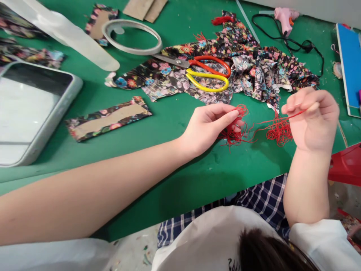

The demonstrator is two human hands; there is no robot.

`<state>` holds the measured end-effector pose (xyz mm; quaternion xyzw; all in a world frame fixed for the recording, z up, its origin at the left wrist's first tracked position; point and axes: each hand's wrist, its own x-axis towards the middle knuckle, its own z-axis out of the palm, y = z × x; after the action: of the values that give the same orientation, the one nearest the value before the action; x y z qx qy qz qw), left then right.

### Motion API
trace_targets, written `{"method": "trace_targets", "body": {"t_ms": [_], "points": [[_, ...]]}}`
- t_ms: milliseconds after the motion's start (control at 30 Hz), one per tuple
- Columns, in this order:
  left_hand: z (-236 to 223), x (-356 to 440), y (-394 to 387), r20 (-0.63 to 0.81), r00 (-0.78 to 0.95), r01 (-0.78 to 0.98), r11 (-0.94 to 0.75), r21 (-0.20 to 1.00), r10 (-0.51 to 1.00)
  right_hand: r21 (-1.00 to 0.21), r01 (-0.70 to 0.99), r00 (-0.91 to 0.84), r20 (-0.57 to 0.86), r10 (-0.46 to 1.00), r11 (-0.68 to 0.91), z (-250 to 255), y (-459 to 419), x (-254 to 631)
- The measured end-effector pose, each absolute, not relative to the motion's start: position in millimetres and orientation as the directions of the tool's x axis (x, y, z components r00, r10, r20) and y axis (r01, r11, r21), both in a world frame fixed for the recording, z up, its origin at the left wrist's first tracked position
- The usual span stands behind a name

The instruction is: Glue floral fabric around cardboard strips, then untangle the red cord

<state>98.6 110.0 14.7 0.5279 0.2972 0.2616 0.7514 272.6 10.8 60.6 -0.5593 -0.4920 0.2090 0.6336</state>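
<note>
My left hand pinches a loose tangle of red thread just above the green table. To the right, my right hand is raised with thumb and fingers closed on a strand of red thread. A second red tangle hangs beside that hand, and thin strands run across the gap between the two hands. Beyond my hands, scissors with one red and one yellow handle lie on crumpled black floral fabric.
A roll of tape lies near the scissors. Fabric-edged cardboard rests left of my hand, by a phone. A pink glue gun with black cord sits at back right, near a blue board. The green table's front edge meets my lap.
</note>
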Motion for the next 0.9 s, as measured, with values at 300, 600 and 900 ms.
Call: {"method": "trace_targets", "body": {"t_ms": [300, 600, 900], "points": [[13, 98, 110, -0.129, 0.706, -0.116, 0.293, 0.949, 0.696, -0.911, 0.403, 0.318, 0.049, 0.947, -0.088, 51, 16, 261], [14, 97, 110, -0.071, 0.701, -0.082, 0.179, 0.98, 0.71, -0.965, 0.232, 0.264, -0.061, 0.963, -0.125, 41, 24, 246], [14, 96, 110, -0.095, 0.705, -0.032, 0.166, 0.986, 0.703, -0.965, 0.211, 0.34, -0.08, 0.937, -0.159, 40, 27, 243]]}}
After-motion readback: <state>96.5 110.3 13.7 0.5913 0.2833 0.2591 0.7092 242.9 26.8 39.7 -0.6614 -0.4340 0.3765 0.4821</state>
